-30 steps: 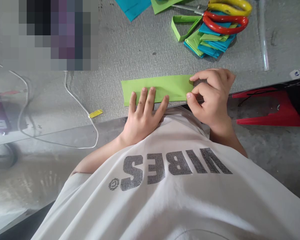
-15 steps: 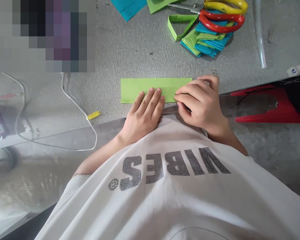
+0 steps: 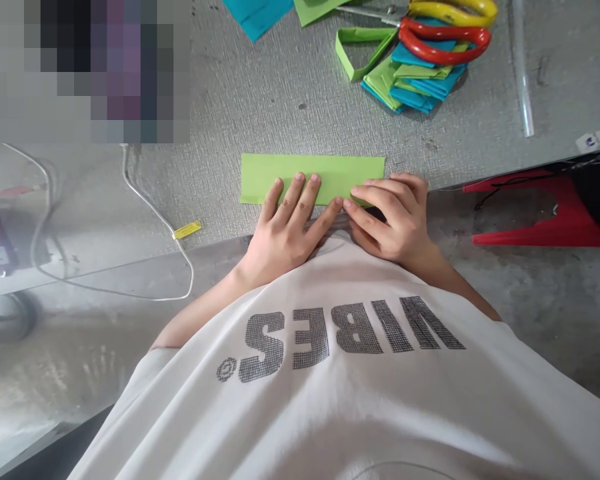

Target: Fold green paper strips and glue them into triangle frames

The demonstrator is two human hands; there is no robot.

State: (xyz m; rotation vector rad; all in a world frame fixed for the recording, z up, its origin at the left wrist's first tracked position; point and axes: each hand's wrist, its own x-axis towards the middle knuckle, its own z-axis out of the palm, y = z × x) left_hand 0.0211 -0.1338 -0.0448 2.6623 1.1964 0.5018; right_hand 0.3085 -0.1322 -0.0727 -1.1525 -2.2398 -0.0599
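A light green paper strip [image 3: 310,167] lies lengthwise near the table's front edge. My left hand [image 3: 283,230] rests flat on it with fingers spread, the index fingertip at the strip's near edge. Close beside that fingertip, my right hand [image 3: 395,217] has its curled fingers on the near right edge of the paper. The thumb of the right hand is mostly hidden beneath the fingers, and the two index fingertips almost meet.
Scissors with red and yellow handles [image 3: 445,43] lie across folded green and blue papers [image 3: 415,87]. A green folded loop [image 3: 350,57] is beside them. A clear tube [image 3: 523,73] lies to the right, a white cable [image 3: 150,210] to the left, and a red stool [image 3: 545,227] below the table.
My right hand has moved slightly left and down along the strip's near edge, uncovering its far right corner. My left index finger has spread outward to the right.
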